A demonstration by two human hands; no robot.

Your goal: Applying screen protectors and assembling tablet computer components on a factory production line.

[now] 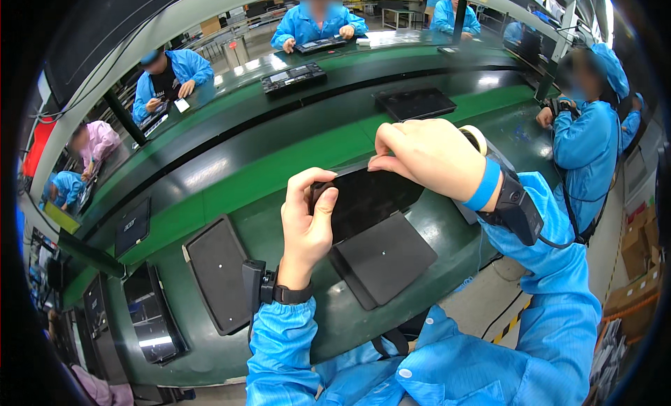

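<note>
A dark glossy flat panel (377, 200) stands tilted up in front of me. My left hand (307, 221) is closed round its left upper corner, with the thumb and curled fingers gripping it. At the panel's upper edge my right hand (433, 158) pinches with thumb and fingertips; whatever is between them is too small to name. Just below the panel, a matte dark grey flat board (386, 258) with a small white dot lies on the green bench (307, 343). Whether panel and board are joined, I cannot tell. A roll of pale tape (475, 139) shows behind my right hand.
To the left lie a grey tray-like cover (218, 273), a glossy black screen (150, 315) and a closed dark laptop (133, 228). A black flat unit (416, 103) rests beyond my hands. Co-workers sit across the line; one person (590, 140) stands at the right. Boxes (636, 245) are stacked there.
</note>
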